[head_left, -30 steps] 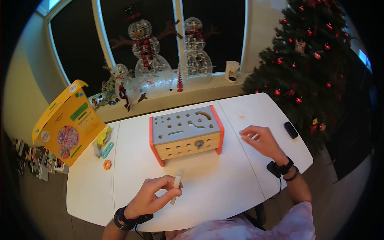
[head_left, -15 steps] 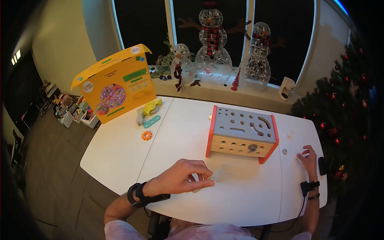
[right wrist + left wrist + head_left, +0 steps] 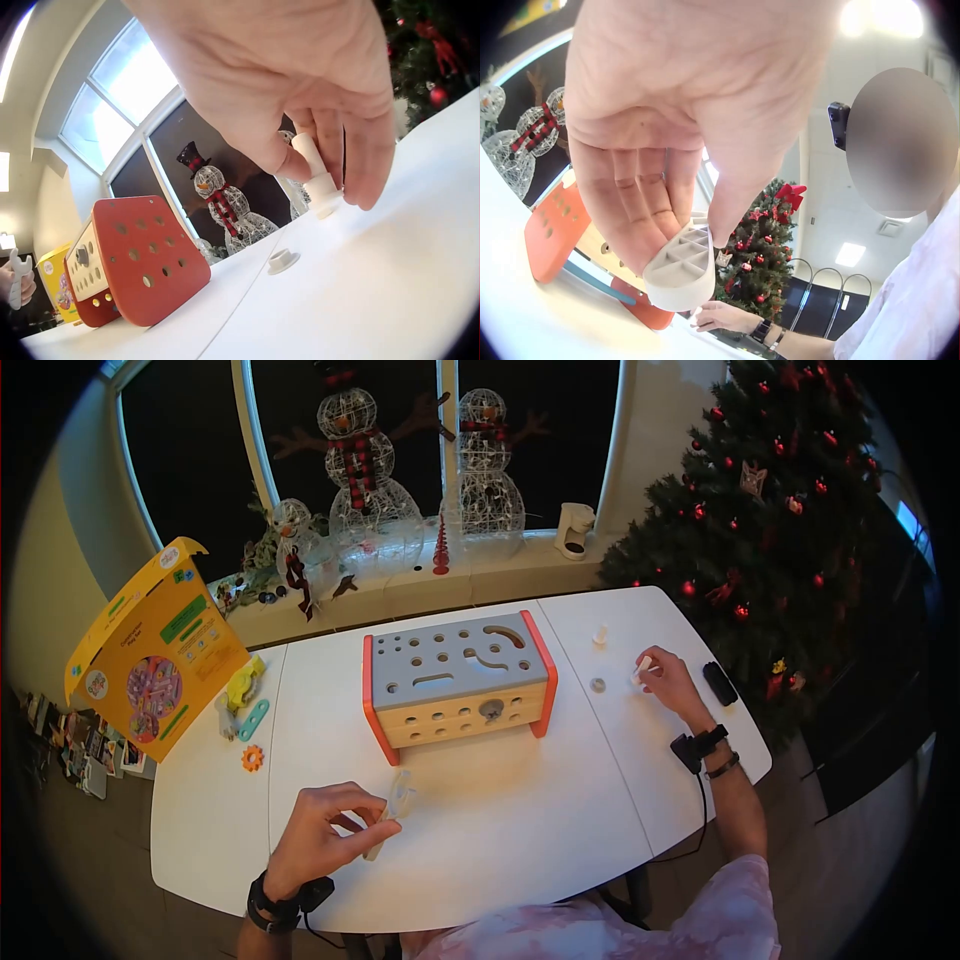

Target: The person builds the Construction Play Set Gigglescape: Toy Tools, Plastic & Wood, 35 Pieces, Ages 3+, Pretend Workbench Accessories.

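My left hand [image 3: 325,835] pinches a pale plastic wrench [image 3: 681,281] between thumb and fingers, above the table in front of the workbench; its forked end shows in the right wrist view. At the table's right side, my right hand [image 3: 672,685] pinches a white bolt [image 3: 309,157], which is tilted, its wide collar low near the tabletop. A small flanged nut [image 3: 282,260] lies beside that hand. Behind the nut a small white peg [image 3: 600,637] stands on the table. The toy workbench [image 3: 455,660] has a grey top, red ends and a grey screw head in its front.
A yellow box [image 3: 160,660] stands at the table's left. Near it lie a yellow-and-grey toy [image 3: 241,685], a teal strip [image 3: 253,720] and an orange gear [image 3: 252,758]. A black case [image 3: 719,684] lies at the right edge.
My right hand has moved right, away from the nut, and has taken hold of the white bolt. The left hand still holds the wrench. The head view swung left and came back.
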`<state>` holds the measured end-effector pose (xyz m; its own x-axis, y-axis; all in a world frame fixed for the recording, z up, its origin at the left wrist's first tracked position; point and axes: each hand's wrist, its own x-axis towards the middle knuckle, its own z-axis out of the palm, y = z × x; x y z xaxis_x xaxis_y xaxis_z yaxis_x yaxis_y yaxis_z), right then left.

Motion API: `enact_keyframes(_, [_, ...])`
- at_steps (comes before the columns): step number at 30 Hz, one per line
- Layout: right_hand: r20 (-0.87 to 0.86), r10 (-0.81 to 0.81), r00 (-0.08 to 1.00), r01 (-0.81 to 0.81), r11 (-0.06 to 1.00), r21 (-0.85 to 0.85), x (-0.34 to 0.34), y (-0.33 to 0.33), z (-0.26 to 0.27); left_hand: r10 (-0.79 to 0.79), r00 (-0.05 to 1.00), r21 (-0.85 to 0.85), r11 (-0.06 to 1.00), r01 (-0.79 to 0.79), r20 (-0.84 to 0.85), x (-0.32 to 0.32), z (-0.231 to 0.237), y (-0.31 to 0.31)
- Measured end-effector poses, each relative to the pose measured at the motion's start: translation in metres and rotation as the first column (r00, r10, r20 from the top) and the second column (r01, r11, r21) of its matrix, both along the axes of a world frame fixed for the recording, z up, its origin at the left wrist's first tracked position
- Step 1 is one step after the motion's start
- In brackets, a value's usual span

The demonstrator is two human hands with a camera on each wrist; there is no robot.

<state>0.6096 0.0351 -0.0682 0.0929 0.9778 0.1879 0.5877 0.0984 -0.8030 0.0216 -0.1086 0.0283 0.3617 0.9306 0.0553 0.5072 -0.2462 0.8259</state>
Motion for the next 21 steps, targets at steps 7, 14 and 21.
enact_keyframes(7, [-0.07,-0.015,0.997,0.013,1.0,-0.022,-0.015,-0.005,0.009,0.022,1.0,0.008,1.0,-0.021,-0.011,-0.001,-0.001,0.001])
enact_keyframes(14, [-0.019,0.025,1.0,-0.026,0.999,-0.037,-0.027,-0.013,0.023,0.003,1.0,0.047,0.999,-0.003,0.001,-0.001,0.001,0.002])
enact_keyframes(21, [-0.005,0.074,0.997,-0.074,0.994,-0.078,-0.049,-0.025,0.044,-0.043,0.999,0.039,0.998,0.043,0.018,0.002,0.001,0.003])
